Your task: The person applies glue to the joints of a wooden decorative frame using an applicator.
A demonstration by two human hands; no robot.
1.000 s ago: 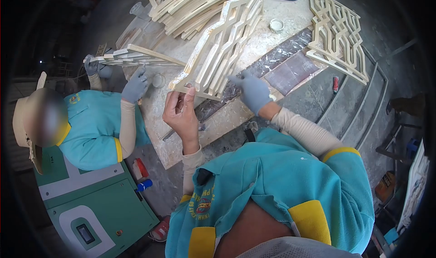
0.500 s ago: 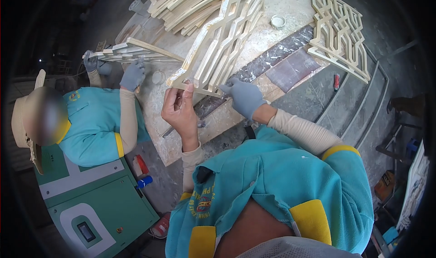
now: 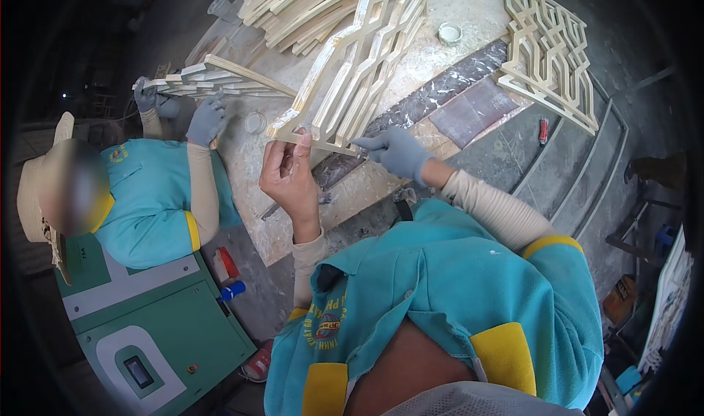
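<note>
My bare left hand [image 3: 291, 179] pinches the near end of a pale wooden lattice panel [image 3: 359, 68], thumb on one side and fingers on the other. The panel stands tilted on edge, running away from me, with white patches along its upper strip. At its near right corner is my right hand [image 3: 400, 154] in a grey glove. The index finger reaches to the wood and the other fingers are curled. A small dark tip shows by that fingertip; what the hand holds is mostly hidden.
The worktable [image 3: 286, 244] is smeared with white. Curved wooden pieces [image 3: 308, 13] are stacked at the back; another lattice panel [image 3: 550, 53] lies on the right. A small round tub [image 3: 449, 33] stands between. On the left, a co-worker [image 3: 158, 189] in grey gloves handles a similar panel [image 3: 220, 82].
My right hand has shifted slightly right and down along the panel's corner, its index finger now straighter. The left hand keeps its hold. The co-worker's nearer hand has moved a little left.
</note>
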